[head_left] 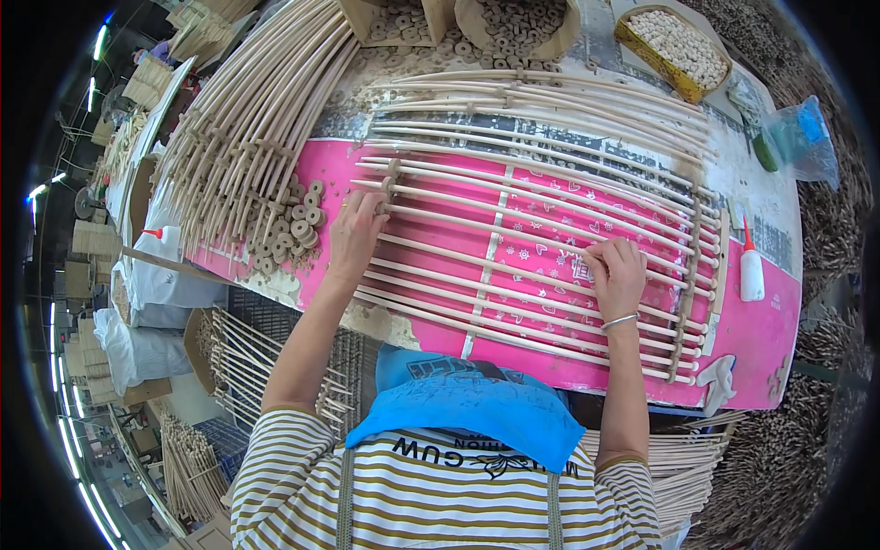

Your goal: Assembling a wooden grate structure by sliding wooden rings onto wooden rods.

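Observation:
Several long pale wooden rods [513,197] lie side by side across a pink-covered workbench [761,339], joined by ring spacers into a curved grille. My left hand [356,231] rests on the rods near their left ends, fingers pinching a rod by a column of ring spacers [392,179]. My right hand [616,275], with a metal bangle at the wrist, presses fingers down on the rods right of the middle. A second line of spacers [689,275] runs down the right side.
A heap of small wooden rings [291,227] lies left of my left hand beside a stack of finished rod bundles [247,119]. Bags of rings [522,23] and a yellow tray of beads [676,46] stand at the back. A white glue bottle [751,270] sits right.

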The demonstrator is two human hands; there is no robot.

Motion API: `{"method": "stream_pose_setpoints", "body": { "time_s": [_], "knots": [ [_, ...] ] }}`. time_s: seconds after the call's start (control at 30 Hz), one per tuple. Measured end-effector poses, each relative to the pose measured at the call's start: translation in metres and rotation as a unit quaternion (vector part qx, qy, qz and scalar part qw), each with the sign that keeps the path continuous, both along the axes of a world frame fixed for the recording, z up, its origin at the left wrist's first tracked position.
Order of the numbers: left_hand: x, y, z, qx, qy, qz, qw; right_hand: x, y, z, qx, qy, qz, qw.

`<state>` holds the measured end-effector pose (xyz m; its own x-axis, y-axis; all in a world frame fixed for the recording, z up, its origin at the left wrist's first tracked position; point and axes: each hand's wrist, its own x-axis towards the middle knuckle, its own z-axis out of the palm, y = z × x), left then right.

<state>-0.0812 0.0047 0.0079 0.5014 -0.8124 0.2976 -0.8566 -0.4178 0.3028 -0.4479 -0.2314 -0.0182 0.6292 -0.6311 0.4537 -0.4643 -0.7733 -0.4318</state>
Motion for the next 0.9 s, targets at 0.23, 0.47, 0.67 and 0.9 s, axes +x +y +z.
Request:
{"method": "stream_pose_setpoints", "body": {
  "time_s": [0.23, 0.47, 0.67, 0.9],
  "knots": [
    [0.002, 0.001, 0.001, 0.004, 0.013, 0.006, 1.0, 0.0, -0.002, -0.002, 0.027, -0.01, 0.006, 1.0],
    [0.005, 0.002, 0.0, 0.005, 0.024, 0.005, 1.0, 0.001, -0.002, -0.001, 0.023, -0.01, 0.007, 1.0],
    [-0.009, -0.01, 0.019, 0.013, -0.081, -0.031, 0.996, 0.001, 0.002, 0.008, 0.029, -0.013, 0.015, 0.999],
    [-0.034, -0.063, 0.004, 0.041, -0.04, -0.276, 0.959, -0.008, 0.012, 0.026, 0.051, -0.077, -0.017, 0.996]
  ]
}}
